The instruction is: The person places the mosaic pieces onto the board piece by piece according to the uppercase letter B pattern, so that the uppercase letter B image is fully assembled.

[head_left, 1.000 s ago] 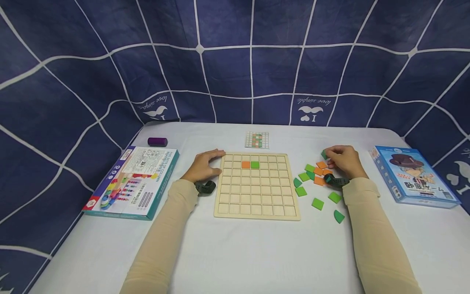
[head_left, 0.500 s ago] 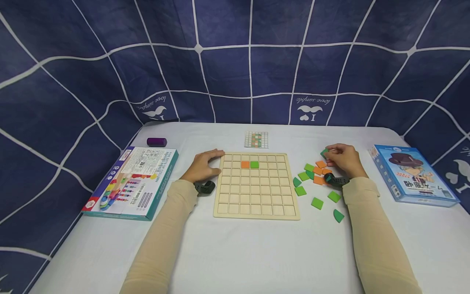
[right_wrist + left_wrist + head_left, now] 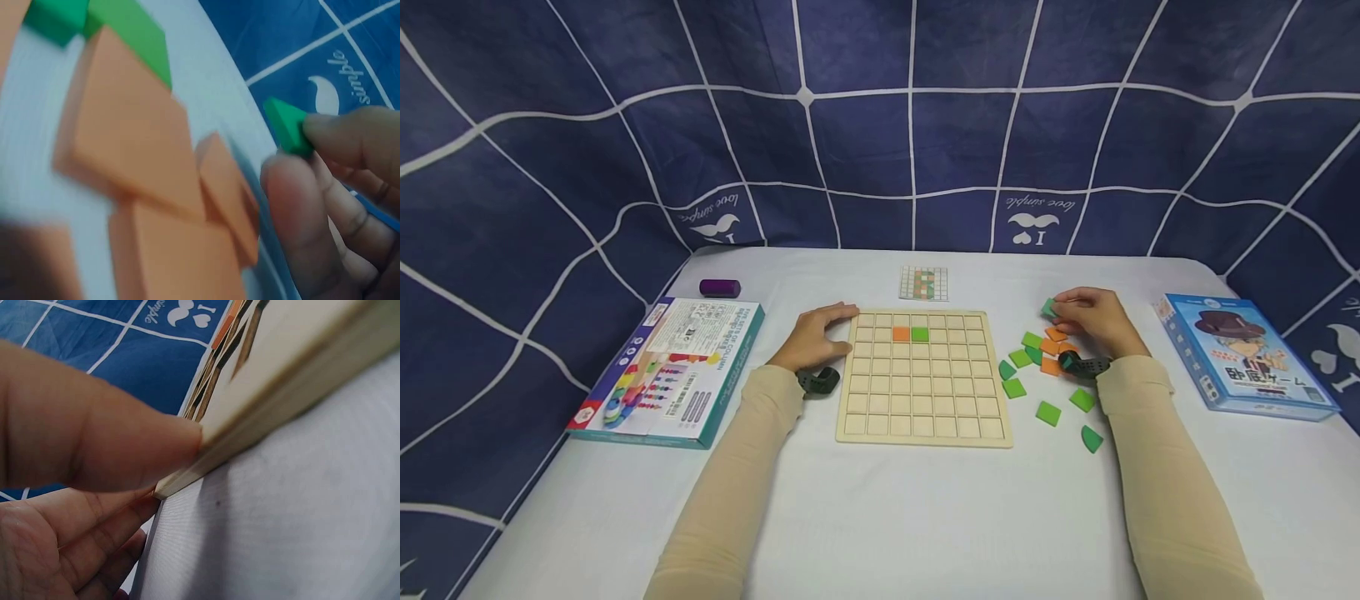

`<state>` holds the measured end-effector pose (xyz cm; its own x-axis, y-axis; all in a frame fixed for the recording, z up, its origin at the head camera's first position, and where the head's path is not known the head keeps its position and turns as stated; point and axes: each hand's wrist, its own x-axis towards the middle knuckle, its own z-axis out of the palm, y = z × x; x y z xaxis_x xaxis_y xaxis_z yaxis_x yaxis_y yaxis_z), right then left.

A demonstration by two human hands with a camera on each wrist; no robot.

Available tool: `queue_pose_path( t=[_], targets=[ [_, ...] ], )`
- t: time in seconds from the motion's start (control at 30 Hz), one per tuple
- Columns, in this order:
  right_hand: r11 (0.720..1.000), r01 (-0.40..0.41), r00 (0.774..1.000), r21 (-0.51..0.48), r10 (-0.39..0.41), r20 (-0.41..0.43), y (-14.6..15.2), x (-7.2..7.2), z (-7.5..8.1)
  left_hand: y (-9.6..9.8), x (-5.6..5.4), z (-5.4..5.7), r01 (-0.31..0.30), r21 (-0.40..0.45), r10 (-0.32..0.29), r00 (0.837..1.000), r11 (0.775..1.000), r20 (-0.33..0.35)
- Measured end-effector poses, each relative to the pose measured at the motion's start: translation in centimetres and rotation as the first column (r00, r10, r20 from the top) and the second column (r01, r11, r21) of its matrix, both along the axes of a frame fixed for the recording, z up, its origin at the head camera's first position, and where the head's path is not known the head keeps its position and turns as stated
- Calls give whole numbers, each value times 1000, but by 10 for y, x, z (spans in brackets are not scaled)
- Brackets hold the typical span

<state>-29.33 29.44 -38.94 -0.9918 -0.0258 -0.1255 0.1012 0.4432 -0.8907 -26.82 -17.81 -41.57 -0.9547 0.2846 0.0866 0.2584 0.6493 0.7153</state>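
Note:
Between thumb and fingers, my right hand pinches a small dark green tile, raised beside the loose tiles. My left hand rests at the left side of a wooden grid board; in the left wrist view the thumb touches its edge and the fingers lie by its corner. One orange square tile and one light green square tile sit side by side in the board's second row. Orange tiles lie partly stacked below the right hand.
Several light green squares and dark green quarter-round tiles are scattered right of the board. A patterned grid card lies behind it. Flat boxes stand left and right; a purple cylinder is at back left.
My right hand has lifted slightly and shifted left toward the board with the green tile. The left hand has stayed at the board's edge.

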Motion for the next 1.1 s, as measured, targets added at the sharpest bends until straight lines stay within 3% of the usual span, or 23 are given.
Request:
queue_pose_path(
  t=[0.43,0.63,1.1],
  targets=[
    [983,-124,991,-135,129,28,-30,-4,9,1,0,1,1,-1,-1,1000,1000,-6],
    [960,-145,986,-241,160,44,-50,-5,10,1,0,1,-7,6,7,1000,1000,-3],
    [907,-220,969,-360,247,30,-89,-2,3,1,0,1,-8,6,8,1000,1000,4]
  ],
)
